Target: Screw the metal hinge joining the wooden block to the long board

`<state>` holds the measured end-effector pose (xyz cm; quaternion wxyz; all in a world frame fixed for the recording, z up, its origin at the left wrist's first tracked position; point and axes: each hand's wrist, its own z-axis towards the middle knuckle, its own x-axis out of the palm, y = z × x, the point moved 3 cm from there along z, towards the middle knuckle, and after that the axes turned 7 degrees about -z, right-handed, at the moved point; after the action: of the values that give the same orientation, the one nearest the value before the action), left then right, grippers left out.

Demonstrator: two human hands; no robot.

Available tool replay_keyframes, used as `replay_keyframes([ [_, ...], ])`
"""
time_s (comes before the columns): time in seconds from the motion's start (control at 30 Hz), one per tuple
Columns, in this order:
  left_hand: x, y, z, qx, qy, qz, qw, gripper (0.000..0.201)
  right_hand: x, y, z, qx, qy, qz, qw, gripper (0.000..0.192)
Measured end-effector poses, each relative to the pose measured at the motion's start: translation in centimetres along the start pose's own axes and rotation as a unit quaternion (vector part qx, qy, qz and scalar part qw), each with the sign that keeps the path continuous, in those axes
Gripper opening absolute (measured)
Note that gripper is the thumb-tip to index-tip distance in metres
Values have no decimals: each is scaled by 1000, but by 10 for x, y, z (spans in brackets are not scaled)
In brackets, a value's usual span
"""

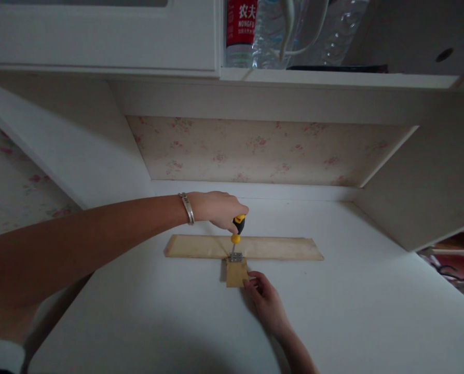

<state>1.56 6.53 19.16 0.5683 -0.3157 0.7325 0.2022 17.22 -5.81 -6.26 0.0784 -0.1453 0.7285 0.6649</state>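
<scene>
My left hand [219, 208] is wrapped round the yellow and black handle of a screwdriver [239, 224]. The screwdriver stands nearly upright, its shaft reaching down to a small metal hinge [235, 257]. That hinge lies across the joint between a long, pale wooden board [281, 248] and a small square wooden block [237, 274]. With thumb and fingers, my right hand [265, 301] grips the block's right edge. The exact contact of the screwdriver tip with a screw is too small to make out.
Board and block rest on a white desk top [352, 306]. Overhead runs a white shelf [333, 79] carrying plastic bottles [271, 36] and a white cable. A side panel [422, 176] bounds the right, a white panel [80, 130] the left, and flowered wallpaper [255, 150] the back.
</scene>
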Motion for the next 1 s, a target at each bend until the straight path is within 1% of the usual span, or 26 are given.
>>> replay_keyframes([
  [0.1, -1, -2, 1, -26, -1, 14, 1000, 45, 0, 0, 0, 2, -3, -4, 1000, 48],
  [0.17, 0, -4, 1, -24, -10, 5, 1000, 49, 0, 1, -1, 0, -1, -8, 1000, 47],
  [0.2, 1, -6, 1, -6, -14, -7, 1000, 51, 0, 1, -1, -1, 2, -11, 1000, 46],
  [0.27, 4, -10, 1, 50, -11, -36, 998, 56, -1, 1, -1, -6, 10, -19, 1000, 43],
  [0.33, 7, -11, 2, 83, 7, -47, 995, 47, -1, 0, -1, -12, 12, -27, 999, 41],
  [0.37, 8, -11, 3, 78, 14, -43, 996, 40, -1, 0, -1, -16, 11, -31, 999, 41],
  [0.4, 8, -9, 4, 58, 18, -35, 998, 34, -2, 0, -1, -20, 9, -33, 999, 40],
  [0.43, 8, -7, 4, 32, 19, -26, 999, 33, -2, 0, -2, -22, 6, -33, 999, 40],
  [0.5, 7, -5, 5, 3, 7, -18, 1000, 45, -2, 0, -2, -20, 2, -32, 999, 40],
  [0.53, 6, -5, 4, 10, 0, -20, 1000, 51, -2, 0, -2, -18, 1, -31, 999, 41],
  [0.6, 5, -7, 4, 48, -6, -29, 998, 56, -2, 1, -2, -11, 2, -26, 1000, 42],
  [0.67, 7, -8, 4, 74, 3, -35, 997, 54, -2, 2, -2, -9, 7, -20, 1000, 43],
  [0.7, 9, -7, 4, 72, 9, -35, 997, 49, -2, 2, -2, -10, 8, -19, 1000, 43],
  [0.77, 10, -6, 5, 41, 3, -30, 999, 44, -2, 2, -2, -14, 7, -17, 1000, 43],
  [0.87, 7, -7, 3, -2, -15, -27, 1000, 56, -1, -1, -1, -13, 0, -17, 1000, 44],
  [0.93, 6, -9, 2, 9, -10, -28, 1000, 59, -1, -2, -1, -11, -2, -16, 1000, 46],
  [1.0, 5, -11, 0, 40, 5, -28, 999, 54, -1, -3, -1, -10, -2, -17, 1000, 46],
])
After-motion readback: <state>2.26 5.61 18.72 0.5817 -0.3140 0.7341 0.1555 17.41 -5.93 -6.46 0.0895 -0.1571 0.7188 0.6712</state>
